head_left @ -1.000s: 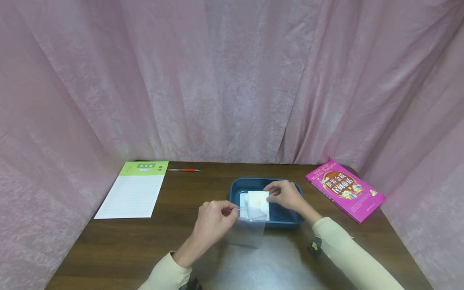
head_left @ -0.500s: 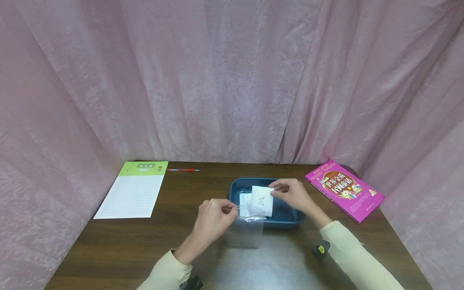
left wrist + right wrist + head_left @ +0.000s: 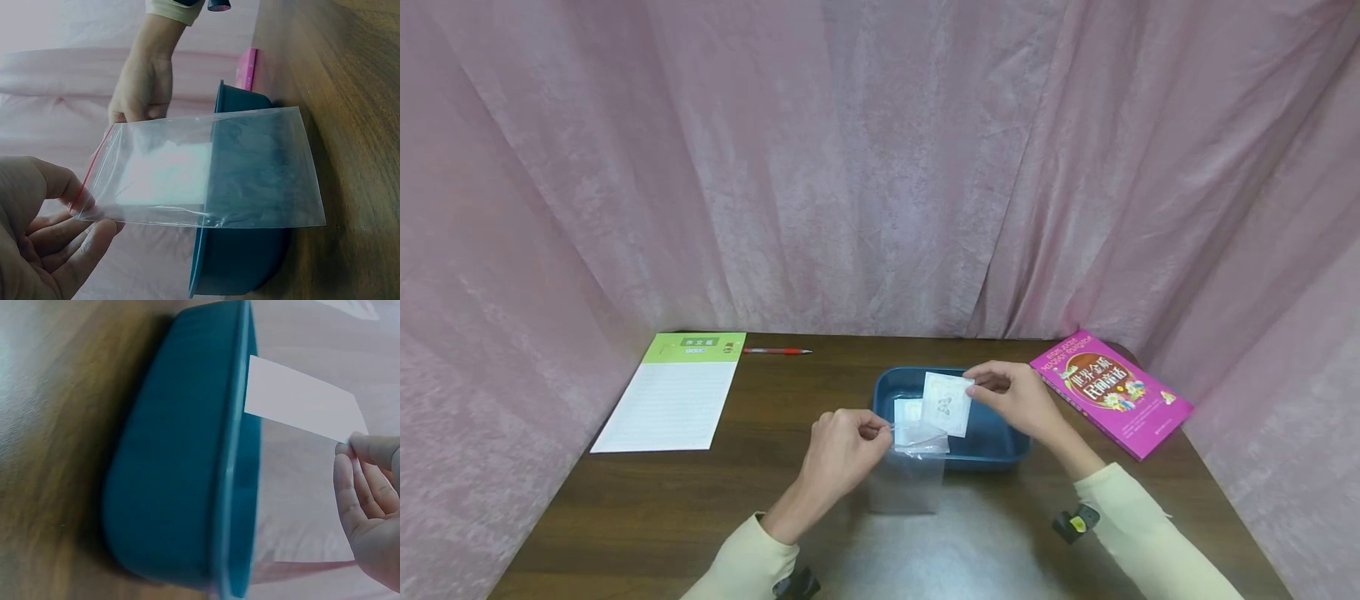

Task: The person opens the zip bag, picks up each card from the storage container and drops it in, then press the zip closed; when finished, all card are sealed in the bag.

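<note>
My left hand (image 3: 842, 454) pinches the top corner of a clear zip bag (image 3: 906, 487). A red seal line runs along the bag's mouth in the left wrist view, and the bag hangs in front of the blue tray (image 3: 992, 437). Between the thumb and fingers of my right hand (image 3: 1022, 404) is the corner of a white square card (image 3: 946, 407) with a small butterfly drawing. That card is tilted over the tray; its plain back (image 3: 300, 400) faces the right wrist camera. Another white card (image 3: 907, 412) shows in the tray, partly behind the bag.
A green-topped writing pad (image 3: 673, 404) lies at the left of the wooden table (image 3: 647, 517), beside a red pen (image 3: 777, 352). To the right lies a pink book (image 3: 1116, 396). Pink curtains (image 3: 880, 167) close off the back and sides.
My right hand has lifted the card from low in the tray, up and slightly right, and its butterfly side now shows. The left hand holds the bag nearly still.
</note>
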`<state>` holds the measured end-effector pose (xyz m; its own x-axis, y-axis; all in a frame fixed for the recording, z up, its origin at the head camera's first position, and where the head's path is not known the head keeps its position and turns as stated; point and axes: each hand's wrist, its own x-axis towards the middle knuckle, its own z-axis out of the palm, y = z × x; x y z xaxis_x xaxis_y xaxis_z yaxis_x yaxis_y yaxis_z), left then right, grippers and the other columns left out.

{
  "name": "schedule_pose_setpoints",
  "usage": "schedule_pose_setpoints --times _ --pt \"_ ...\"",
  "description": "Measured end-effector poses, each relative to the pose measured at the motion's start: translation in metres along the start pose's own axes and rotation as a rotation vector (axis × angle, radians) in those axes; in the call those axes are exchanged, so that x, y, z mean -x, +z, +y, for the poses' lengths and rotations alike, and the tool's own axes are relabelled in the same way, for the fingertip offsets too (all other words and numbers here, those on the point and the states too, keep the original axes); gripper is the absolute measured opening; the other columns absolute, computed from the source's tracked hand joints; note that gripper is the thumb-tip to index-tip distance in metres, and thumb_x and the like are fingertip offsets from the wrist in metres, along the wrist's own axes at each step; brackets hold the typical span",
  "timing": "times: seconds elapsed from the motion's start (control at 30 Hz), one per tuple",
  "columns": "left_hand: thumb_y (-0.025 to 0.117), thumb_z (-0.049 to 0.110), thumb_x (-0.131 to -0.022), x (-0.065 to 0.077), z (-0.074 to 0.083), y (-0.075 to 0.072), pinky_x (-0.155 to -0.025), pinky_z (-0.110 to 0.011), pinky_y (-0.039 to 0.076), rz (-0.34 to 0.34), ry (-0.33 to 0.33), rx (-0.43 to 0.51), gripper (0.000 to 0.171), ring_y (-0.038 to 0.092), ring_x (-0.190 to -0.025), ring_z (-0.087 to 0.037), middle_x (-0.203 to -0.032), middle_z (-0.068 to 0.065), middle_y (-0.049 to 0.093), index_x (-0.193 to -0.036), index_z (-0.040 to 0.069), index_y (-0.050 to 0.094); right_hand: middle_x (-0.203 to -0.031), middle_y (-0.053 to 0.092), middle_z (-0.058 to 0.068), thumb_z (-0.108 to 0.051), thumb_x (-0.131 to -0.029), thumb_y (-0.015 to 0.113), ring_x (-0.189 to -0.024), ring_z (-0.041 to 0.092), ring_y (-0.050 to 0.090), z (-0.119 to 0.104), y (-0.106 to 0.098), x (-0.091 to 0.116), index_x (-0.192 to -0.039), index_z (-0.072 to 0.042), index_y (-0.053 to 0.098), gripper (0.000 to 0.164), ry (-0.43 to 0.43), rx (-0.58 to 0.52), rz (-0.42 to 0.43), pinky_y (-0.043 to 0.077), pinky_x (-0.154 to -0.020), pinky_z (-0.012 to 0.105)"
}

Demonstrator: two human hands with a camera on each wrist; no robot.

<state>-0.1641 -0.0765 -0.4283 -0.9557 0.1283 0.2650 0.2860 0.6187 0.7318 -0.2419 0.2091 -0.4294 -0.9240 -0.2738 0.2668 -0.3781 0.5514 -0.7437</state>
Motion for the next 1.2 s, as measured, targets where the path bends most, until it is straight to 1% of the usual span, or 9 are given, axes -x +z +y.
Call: schedule_pose_setpoints --times 0.17,0.3,0.5,0.73,0.97,1.2 --pt "0.07 0.013 -0.087 0.001 0.0 0.0 -0.052 -0.022 0.047 0.003 -0.001 0.006 0.01 0.057 -0.056 -0.002 -0.076 0.003 0.076 -0.085 0.011 0.08 -0.094 0.077 0.003 -0.015 -0.089 0.08 -0.08 0.016 0.07 -0.016 -0.006 0.002 -0.109 -0.012 0.077 0.021 -0.005 -0.008 0.013 0.057 -0.068 0.028" --pt "0.07 0.013 -0.087 0.001 0.001 0.0 -0.054 -0.022 0.049 0.002 -0.007 0.009 0.01 0.059 -0.057 -0.001 -0.076 0.003 0.076 -0.085 0.011 0.08 -0.094 0.077 0.004 -0.014 -0.089 0.08 -0.077 0.016 0.07 -0.029 -0.011 0.005 -0.109 -0.012 0.077 0.02 -0.029 -0.021 0.046 0.057 -0.066 0.028" --pt "0.071 0.014 -0.087 0.0 0.002 0.0 -0.054 -0.022 0.049 0.011 -0.006 -0.002 0.01 0.059 -0.058 -0.002 -0.077 0.002 0.076 -0.086 0.01 0.08 -0.095 0.078 0.004 -0.012 -0.088 0.08 -0.075 0.011 0.07 -0.049 -0.019 0.006 -0.107 -0.009 0.077 0.019 -0.112 -0.032 0.118 0.056 -0.065 0.025" --pt "0.071 0.014 -0.087 -0.001 0.003 -0.001 -0.055 -0.022 0.05 0.014 -0.001 -0.005 0.01 0.059 -0.058 -0.001 -0.076 0.002 0.076 -0.085 0.01 0.08 -0.092 0.078 0.003 -0.009 -0.086 0.082 -0.073 0.007 0.069 -0.069 -0.025 0.011 -0.105 -0.009 0.078 0.02 -0.199 -0.039 0.203 0.055 -0.066 0.019" --pt "0.07 0.013 -0.086 -0.001 0.004 -0.002 -0.055 -0.022 0.049 0.028 0.016 -0.01 0.01 0.057 -0.056 -0.001 -0.072 0.005 0.074 -0.082 0.011 0.079 -0.093 0.078 0.002 -0.007 -0.086 0.081 -0.076 0.006 0.07 -0.083 -0.027 0.017 -0.106 -0.01 0.078 0.021 -0.22 -0.087 0.212 0.055 -0.069 0.018" --pt "0.07 0.012 -0.086 -0.002 0.004 -0.001 -0.054 -0.022 0.049 0.033 0.029 -0.008 0.01 0.056 -0.055 -0.001 -0.069 0.006 0.072 -0.08 0.011 0.078 -0.093 0.078 0.006 -0.004 -0.085 0.081 -0.075 0.007 0.069 -0.089 -0.022 0.021 -0.107 -0.007 0.077 0.023 -0.242 -0.096 0.206 0.055 -0.07 0.018"
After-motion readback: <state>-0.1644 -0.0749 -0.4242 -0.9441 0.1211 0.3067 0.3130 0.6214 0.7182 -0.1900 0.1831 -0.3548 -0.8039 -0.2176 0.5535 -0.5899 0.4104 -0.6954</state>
